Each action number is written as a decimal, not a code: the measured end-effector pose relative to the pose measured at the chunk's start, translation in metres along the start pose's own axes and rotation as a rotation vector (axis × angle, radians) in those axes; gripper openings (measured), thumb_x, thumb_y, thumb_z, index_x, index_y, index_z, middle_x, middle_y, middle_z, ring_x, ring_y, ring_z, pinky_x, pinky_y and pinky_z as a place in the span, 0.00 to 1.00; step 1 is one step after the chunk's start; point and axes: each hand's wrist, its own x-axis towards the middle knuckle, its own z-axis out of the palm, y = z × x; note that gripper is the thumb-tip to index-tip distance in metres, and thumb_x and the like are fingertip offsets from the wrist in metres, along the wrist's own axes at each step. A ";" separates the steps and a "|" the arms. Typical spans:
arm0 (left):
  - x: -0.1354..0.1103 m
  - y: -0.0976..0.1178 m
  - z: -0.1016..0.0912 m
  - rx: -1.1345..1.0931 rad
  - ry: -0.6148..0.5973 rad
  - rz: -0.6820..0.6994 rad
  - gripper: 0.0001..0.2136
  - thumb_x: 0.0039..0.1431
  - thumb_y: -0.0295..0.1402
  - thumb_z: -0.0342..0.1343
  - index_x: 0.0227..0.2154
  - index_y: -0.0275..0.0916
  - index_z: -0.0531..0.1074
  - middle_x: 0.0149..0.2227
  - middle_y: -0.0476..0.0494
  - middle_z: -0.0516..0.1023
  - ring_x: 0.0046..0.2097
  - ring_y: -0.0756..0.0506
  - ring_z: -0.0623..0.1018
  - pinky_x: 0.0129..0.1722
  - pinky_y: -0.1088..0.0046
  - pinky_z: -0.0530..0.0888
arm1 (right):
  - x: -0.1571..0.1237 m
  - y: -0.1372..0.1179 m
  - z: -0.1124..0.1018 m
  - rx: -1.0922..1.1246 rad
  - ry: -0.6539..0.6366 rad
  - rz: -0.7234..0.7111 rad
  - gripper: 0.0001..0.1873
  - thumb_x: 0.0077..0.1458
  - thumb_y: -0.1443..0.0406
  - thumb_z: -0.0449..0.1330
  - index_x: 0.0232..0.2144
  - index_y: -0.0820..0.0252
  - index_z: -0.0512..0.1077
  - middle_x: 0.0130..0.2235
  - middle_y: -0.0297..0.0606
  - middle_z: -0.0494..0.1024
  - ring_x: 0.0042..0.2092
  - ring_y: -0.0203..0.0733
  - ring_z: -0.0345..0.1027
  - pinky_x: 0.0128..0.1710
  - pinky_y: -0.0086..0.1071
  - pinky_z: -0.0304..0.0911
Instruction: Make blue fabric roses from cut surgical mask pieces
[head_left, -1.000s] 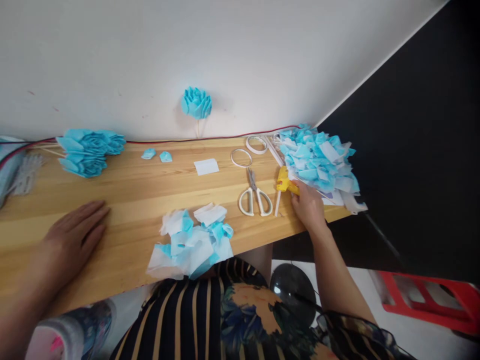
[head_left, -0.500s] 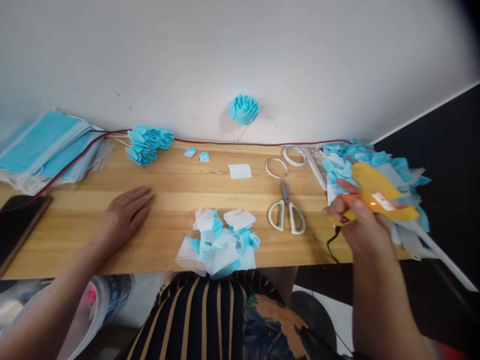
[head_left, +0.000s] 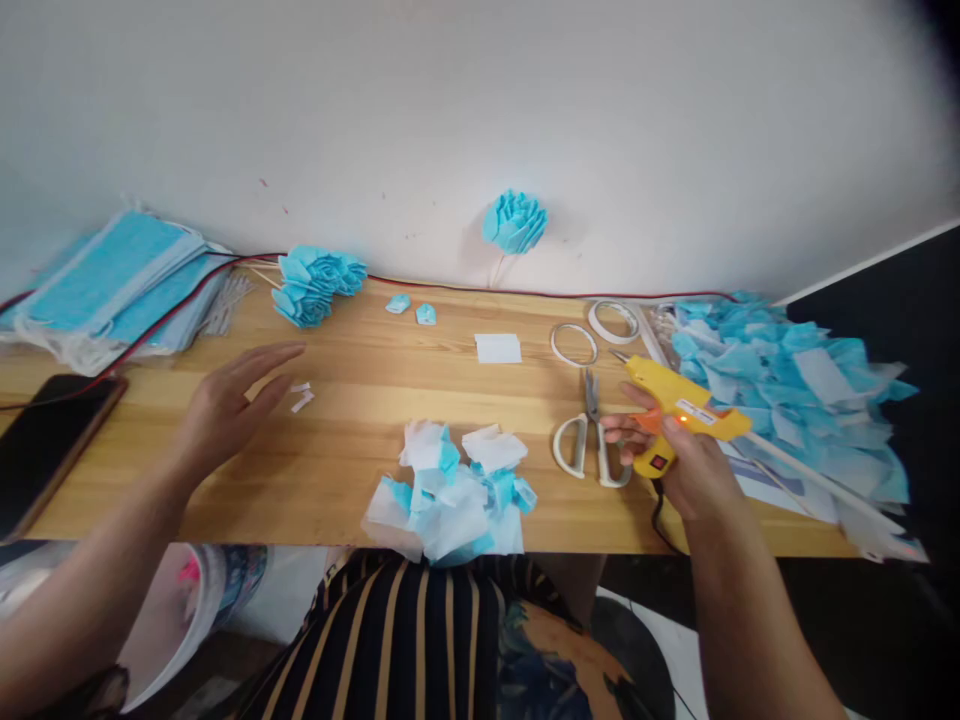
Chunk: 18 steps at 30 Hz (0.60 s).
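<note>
My right hand (head_left: 679,460) grips a yellow glue gun (head_left: 679,405) above the right part of the wooden table (head_left: 360,385), its nozzle pointing left over the white-handled scissors (head_left: 589,435). A small light glows on the gun. My left hand (head_left: 229,400) hovers just above the table on the left, fingers stretched out and holding nothing, beside two small white paper scraps (head_left: 301,396). A heap of blue and white cut pieces (head_left: 450,490) lies at the front edge between my hands.
A large pile of blue and white pieces (head_left: 787,390) covers the table's right end. Two tape rolls (head_left: 592,335), a white slip (head_left: 498,348), blue paper flowers (head_left: 315,283), a stack of blue masks (head_left: 112,285) and a dark phone (head_left: 49,440) lie around. One flower (head_left: 514,220) is on the wall.
My right hand has carried the glue gun left from over the big pile to above the scissors. My left hand has lifted off the table with fingers spread.
</note>
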 end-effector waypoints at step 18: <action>0.015 0.006 0.008 0.075 -0.163 0.090 0.19 0.69 0.43 0.50 0.59 0.47 0.72 0.64 0.41 0.73 0.63 0.38 0.75 0.63 0.52 0.71 | 0.003 0.010 0.007 0.029 -0.023 -0.067 0.14 0.52 0.54 0.70 0.35 0.57 0.81 0.33 0.44 0.83 0.35 0.46 0.78 0.33 0.36 0.75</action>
